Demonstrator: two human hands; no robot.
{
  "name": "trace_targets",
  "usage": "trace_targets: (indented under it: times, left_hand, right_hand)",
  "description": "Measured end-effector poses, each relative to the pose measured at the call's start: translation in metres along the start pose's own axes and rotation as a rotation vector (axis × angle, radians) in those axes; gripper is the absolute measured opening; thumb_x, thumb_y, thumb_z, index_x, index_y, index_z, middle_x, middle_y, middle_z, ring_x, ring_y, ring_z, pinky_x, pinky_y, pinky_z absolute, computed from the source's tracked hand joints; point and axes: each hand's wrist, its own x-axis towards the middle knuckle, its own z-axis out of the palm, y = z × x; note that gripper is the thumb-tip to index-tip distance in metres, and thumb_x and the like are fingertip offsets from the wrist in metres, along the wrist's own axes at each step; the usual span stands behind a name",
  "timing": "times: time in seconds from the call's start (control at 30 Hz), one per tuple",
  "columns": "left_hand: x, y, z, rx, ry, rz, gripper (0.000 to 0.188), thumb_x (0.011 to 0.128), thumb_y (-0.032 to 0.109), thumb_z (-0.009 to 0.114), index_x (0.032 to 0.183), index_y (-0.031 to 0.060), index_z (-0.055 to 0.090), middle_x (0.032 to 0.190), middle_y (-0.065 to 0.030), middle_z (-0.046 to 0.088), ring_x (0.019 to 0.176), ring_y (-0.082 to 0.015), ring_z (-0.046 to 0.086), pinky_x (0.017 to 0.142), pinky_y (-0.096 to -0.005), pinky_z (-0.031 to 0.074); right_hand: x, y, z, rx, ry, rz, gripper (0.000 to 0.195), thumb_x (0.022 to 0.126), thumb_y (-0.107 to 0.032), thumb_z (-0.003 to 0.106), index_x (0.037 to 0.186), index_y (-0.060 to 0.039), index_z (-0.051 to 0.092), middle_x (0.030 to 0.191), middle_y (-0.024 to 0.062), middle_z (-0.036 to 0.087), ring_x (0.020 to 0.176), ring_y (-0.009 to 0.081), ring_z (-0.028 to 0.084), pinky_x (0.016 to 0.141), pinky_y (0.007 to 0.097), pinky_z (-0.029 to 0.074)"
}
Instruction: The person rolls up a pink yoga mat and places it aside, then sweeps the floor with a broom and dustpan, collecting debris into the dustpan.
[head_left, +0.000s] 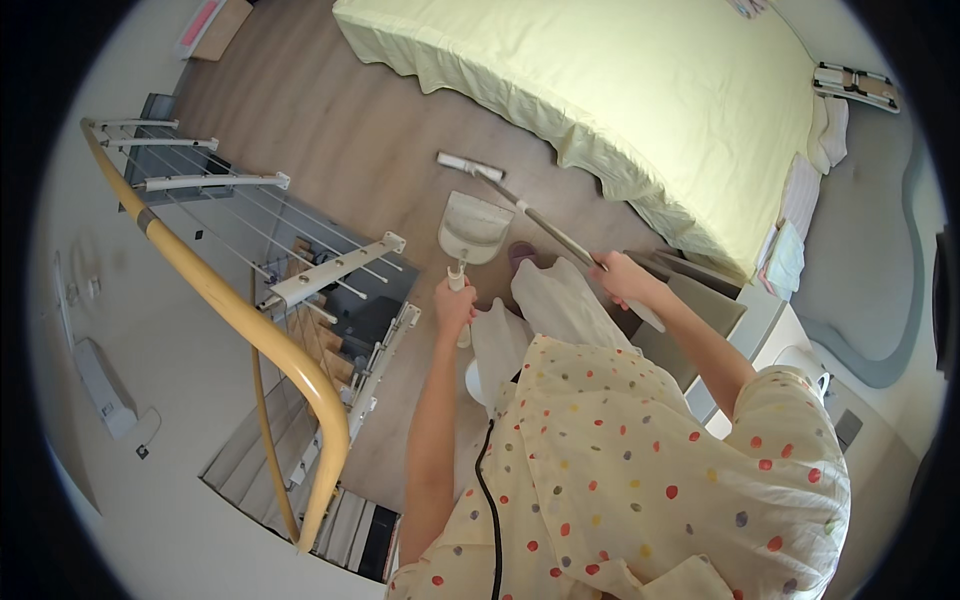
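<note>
My left hand (454, 304) is closed round the pale handle of a long-handled dustpan (474, 223), whose pan rests on the wooden floor. With its fingers wrapped round the shaft, my right hand (628, 281) holds a broom (555, 231). The broom's white head (470, 166) lies on the floor just beyond the dustpan, apart from it. Whether there is debris in the pan I cannot tell.
A bed with a pale yellow-green sheet (600, 67) reaches across the upper right. At the left stands a drying rack with a curved yellow frame (247, 300). A grey-beige stool or chair seat (690, 307) is close at my right, and a purple slipper (521, 253) shows by my feet.
</note>
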Motion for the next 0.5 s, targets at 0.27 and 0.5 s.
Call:
trace_targets:
  times: [0.27,0.5]
  left_hand:
    - [-0.008,0.017,-0.020,0.161,-0.140,0.051,0.010,0.062,0.003,0.049,0.073,0.0033,0.049,0.055,-0.0061,0.051,0.036,-0.0107,0.047,0.028,-0.0231,0.033]
    - [0.001,0.027,-0.023,0.264,-0.220,0.075,0.011,0.064,0.003,0.050,0.074,0.0030,0.049,0.054,-0.0059,0.051,0.036,-0.0105,0.047,0.029,-0.0234,0.032]
  right_hand:
    - [0.035,0.039,0.020,0.122,0.189,0.029,0.022,0.083,-0.011,0.042,0.088,0.0093,0.047,0.055,0.0144,0.051,0.039,0.0236,0.054,0.036,0.0351,0.046]
    - [0.050,0.089,0.055,0.242,0.315,0.148,0.023,0.082,-0.011,0.043,0.082,0.0122,0.048,0.057,0.0179,0.053,0.041,0.0250,0.055,0.036,0.0367,0.047]
